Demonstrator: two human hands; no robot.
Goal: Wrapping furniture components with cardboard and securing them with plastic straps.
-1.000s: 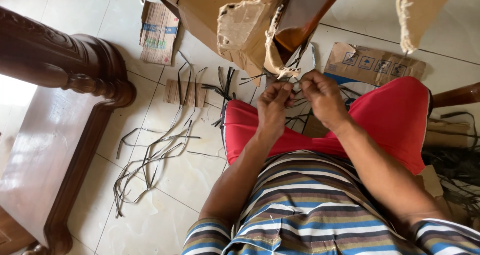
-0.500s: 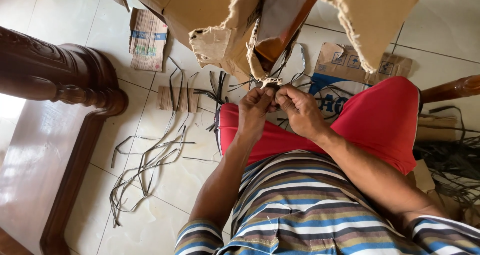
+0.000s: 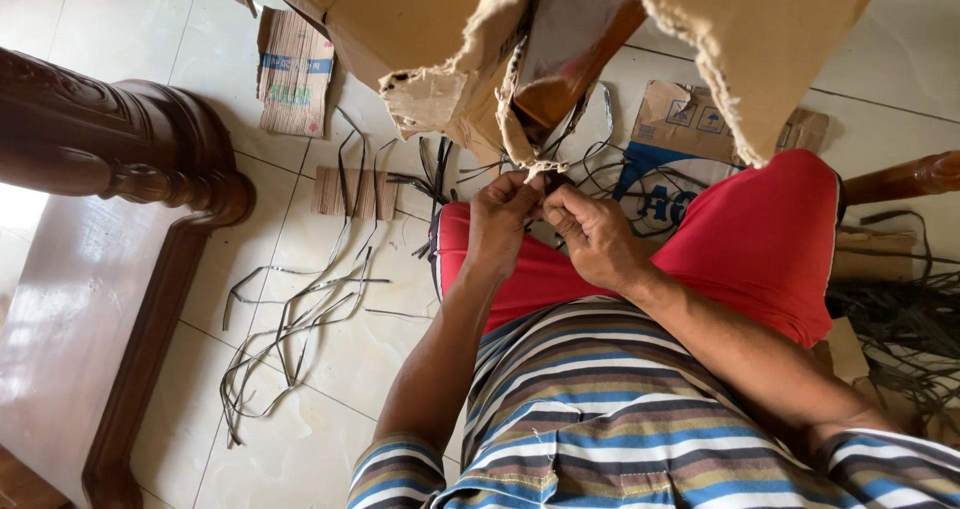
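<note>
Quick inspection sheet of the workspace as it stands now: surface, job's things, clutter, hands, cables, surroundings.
Surface: pale tiled floor, glossy.
Job's things: torn cardboard box hanging above the lap; a thin strip at its ragged lower edge.
Clutter: loose dark strips strewn on the tiles, folded cardboard piece, small corrugated piece, printed flattened carton.
Hands: left hand and right hand both pinch at the box's edge, fingertips together.
Cables: nothing seen.
Surroundings: carved wooden furniture at left, dark strip pile at right.
</note>
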